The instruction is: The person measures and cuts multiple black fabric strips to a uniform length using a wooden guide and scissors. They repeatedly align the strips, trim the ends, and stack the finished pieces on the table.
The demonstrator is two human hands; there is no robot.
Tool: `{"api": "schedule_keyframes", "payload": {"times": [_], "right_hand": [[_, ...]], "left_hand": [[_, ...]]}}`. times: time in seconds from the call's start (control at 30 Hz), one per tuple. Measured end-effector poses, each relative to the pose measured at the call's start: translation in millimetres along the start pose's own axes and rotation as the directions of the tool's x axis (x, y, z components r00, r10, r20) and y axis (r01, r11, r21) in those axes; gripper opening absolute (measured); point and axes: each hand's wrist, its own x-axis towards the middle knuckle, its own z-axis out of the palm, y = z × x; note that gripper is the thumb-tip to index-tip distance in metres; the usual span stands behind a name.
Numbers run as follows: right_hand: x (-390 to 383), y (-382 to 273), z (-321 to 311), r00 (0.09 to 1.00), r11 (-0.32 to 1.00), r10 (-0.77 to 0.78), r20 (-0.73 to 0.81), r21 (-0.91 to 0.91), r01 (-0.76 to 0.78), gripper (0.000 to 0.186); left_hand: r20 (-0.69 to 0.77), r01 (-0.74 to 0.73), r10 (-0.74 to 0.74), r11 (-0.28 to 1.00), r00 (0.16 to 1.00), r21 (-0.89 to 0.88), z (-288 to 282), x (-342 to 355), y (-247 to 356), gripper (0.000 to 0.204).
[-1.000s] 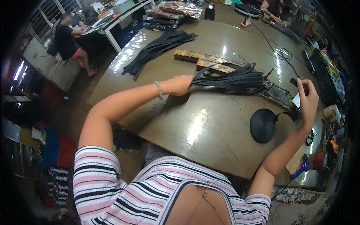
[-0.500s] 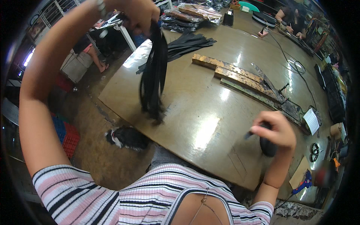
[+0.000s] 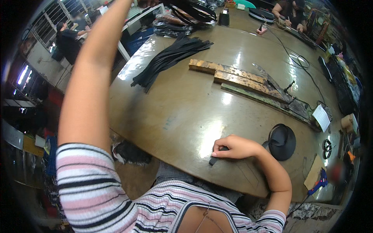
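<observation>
Right hand (image 3: pixel 233 147) pinching one black strip (image 3: pixel 213 160), fingers clamped together, strip's end poking out near table's front edge. Left forearm (image 3: pixel 93 73) reaching past top edge; left hand lying out of view, cannot tell its grip. One black coil (image 3: pixel 282 145) lying right of right hand. Two bunches of black strips showing: one flat bunch (image 3: pixel 169 60) lying on table, second bunch (image 3: pixel 190 11) arching over plastic-wrapped packs (image 3: pixel 173 27). Brown tabletop (image 3: pixel 178 105) glinting. Two other people sitting or standing farther off.

Tabletop (image 3: pixel 186 110): smooth, glossy (streaked with glare)
Black strips (image 3: pixel 169 60): matt, cloth-like
Yellow bars (image 3: pixel 246 84): rough, patchy
Packs (image 3: pixel 171 28): shiny plastic
</observation>
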Motion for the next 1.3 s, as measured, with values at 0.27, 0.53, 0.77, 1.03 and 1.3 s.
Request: {"api": "schedule_keyframes", "payload": {"times": [0.27,0.53,0.77,1.03,1.3], "right_hand": [[2,13,8,0.995,0.991,0.096,0.014,-0.094,-0.094,0.031],[7,8,12,0.994,0.977,0.097,-0.047,-0.186,-0.104,0.031],[-12,-25,31,0.964,0.921,-0.161,-0.214,-0.384,0.069,0.029],[-131,-11,26,0.11,0.966,0.171,-0.979,0.145,-0.216,0.022],[-159,45,80,-0.035,0.782,-0.095,-0.995,-0.053,-0.621,0.015]], "left_hand": [[0.688,0.644,-0.257,0.658,0.679,-0.389,202,-58,-59,0.023],[0.516,0.467,-0.203,0.759,0.832,-0.453,203,-116,-99,0.041],[-0.107,-0.218,0.22,0.975,0.97,0.032,227,-182,34,0.071],[-0.189,-0.541,0.732,0.278,0.654,-0.794,321,-244,286,0.044],[-0.102,-0.529,0.713,0.408,0.694,-0.744,348,-197,375,0.04]]}}
